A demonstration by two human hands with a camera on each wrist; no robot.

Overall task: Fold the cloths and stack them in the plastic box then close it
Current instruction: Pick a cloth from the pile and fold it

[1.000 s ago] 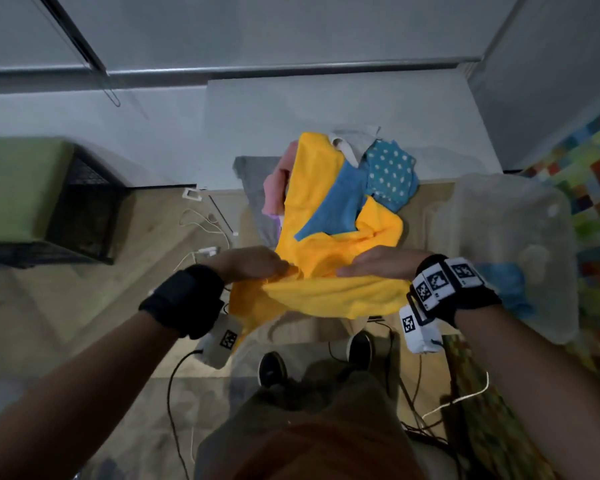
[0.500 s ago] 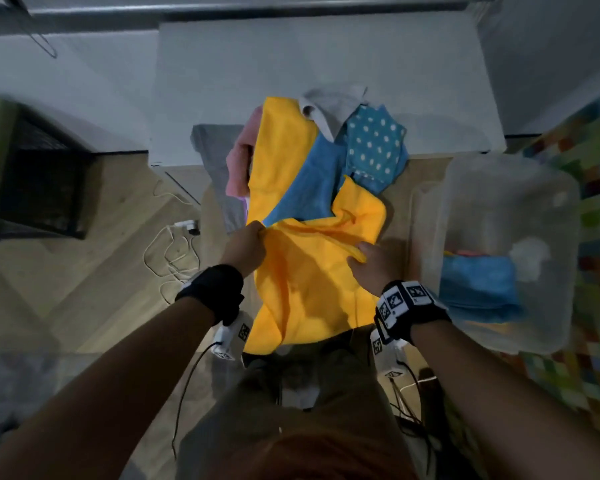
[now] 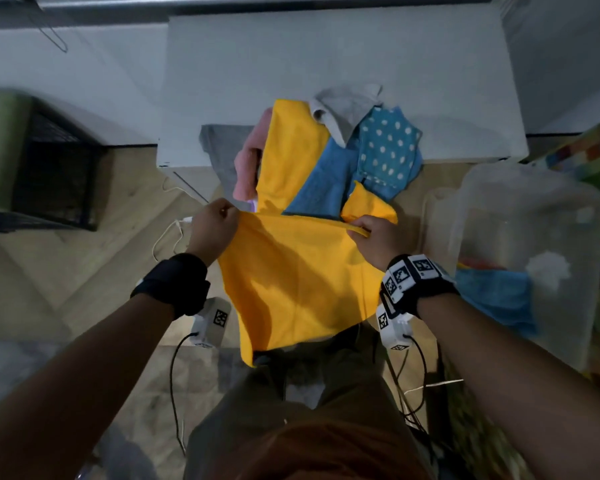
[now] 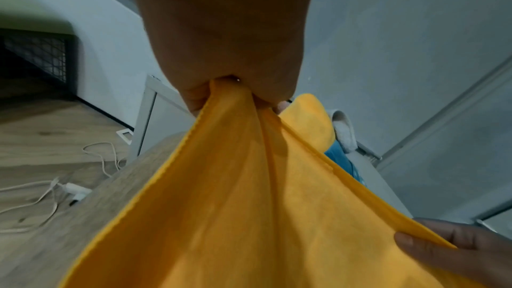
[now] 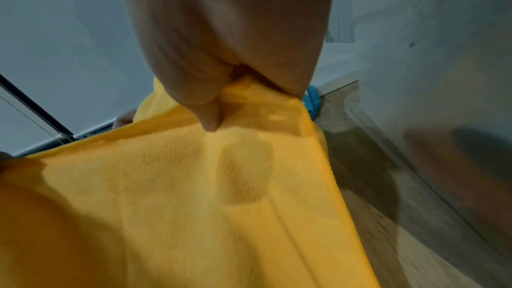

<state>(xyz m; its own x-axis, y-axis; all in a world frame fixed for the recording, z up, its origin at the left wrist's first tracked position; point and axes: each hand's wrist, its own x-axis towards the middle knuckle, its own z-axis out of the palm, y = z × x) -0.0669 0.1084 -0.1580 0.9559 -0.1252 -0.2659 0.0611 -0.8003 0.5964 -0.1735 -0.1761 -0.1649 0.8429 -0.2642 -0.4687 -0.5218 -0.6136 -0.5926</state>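
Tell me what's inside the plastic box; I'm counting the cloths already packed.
Through the cloudy wall of the plastic box, a folded blue cloth shows, with a red-orange edge behind it. The wall blurs the rest, so a count isn't possible.

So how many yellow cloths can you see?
2: one big yellow cloth held up by both hands, another yellow cloth on the pile behind. More may hide underneath.
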